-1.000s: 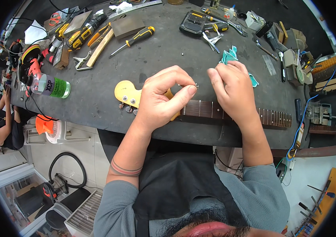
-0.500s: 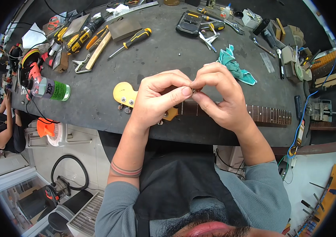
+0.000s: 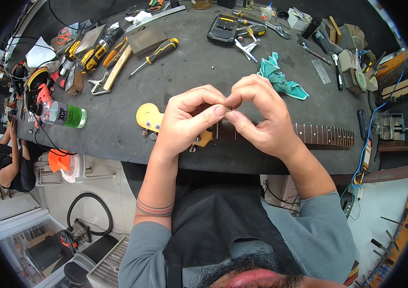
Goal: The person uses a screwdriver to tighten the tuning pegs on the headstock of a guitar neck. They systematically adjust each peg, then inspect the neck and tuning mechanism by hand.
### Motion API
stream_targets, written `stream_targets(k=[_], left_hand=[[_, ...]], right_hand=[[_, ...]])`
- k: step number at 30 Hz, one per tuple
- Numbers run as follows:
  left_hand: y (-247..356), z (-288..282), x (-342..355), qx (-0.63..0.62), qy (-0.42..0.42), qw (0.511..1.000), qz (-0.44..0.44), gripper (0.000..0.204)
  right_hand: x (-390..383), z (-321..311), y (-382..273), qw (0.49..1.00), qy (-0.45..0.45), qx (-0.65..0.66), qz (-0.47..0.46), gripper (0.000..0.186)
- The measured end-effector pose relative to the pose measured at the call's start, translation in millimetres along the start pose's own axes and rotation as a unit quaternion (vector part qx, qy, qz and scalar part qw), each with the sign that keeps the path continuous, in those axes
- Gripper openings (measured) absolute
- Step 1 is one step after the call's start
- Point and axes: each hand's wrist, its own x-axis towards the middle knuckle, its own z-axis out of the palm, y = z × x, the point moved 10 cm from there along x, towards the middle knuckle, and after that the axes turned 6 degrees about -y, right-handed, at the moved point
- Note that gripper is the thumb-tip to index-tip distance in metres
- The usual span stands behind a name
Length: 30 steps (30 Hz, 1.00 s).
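My left hand (image 3: 187, 124) and my right hand (image 3: 262, 115) meet fingertip to fingertip, both pinched on a small metal piece (image 3: 228, 109), mostly hidden by fingers. They are above a guitar neck lying crosswise on the dark bench. Its pale yellow headstock (image 3: 146, 115) with silver tuners is at the left, partly behind my left hand. The dark fretboard (image 3: 326, 134) runs out past my right hand. Just beyond my right hand lies a crumpled teal cloth (image 3: 284, 81).
A screwdriver (image 3: 153, 56), clamp pliers (image 3: 246, 48), a black case (image 3: 221, 30) and drill (image 3: 100, 50) lie on the bench (image 3: 189, 67). A bottle (image 3: 64, 114) stands left, a blue cable (image 3: 374, 111) runs right. A co-worker (image 3: 9, 165) is at far left, near a stool (image 3: 74, 170).
My right hand has come left to meet my left hand, its fingertips turning inward onto the small piece, uncovering more of the teal cloth. The view has shifted slightly.
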Motion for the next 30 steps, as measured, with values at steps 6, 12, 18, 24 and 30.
stream_targets(k=[6, 12, 18, 24, 30], left_hand=[[8.9, -13.5, -17.9, 0.087, 0.104, 0.991, -0.005, 0.01], [5.9, 3.7, -20.9, 0.025, 0.105, 0.993, -0.054, 0.009], [-0.5, 4.1, -19.3, -0.07, 0.054, 0.995, -0.044, 0.007], [-4.9, 6.9, -22.0, -0.123, 0.034, 0.99, -0.065, 0.012], [12.1, 8.0, -25.4, -0.045, 0.093, 0.995, -0.001, 0.005]], right_hand=[[-0.2, -2.0, -5.0, 0.995, 0.0, -0.092, -0.021, 0.026], [-2.3, 4.7, -11.5, 0.99, 0.004, -0.134, -0.053, 0.028], [-2.2, 2.6, -9.4, 0.996, -0.018, -0.073, -0.043, 0.028], [-2.2, 5.3, -14.7, 0.996, -0.044, -0.064, -0.048, 0.023], [-0.7, 1.5, -14.6, 0.997, -0.048, -0.059, -0.033, 0.022]])
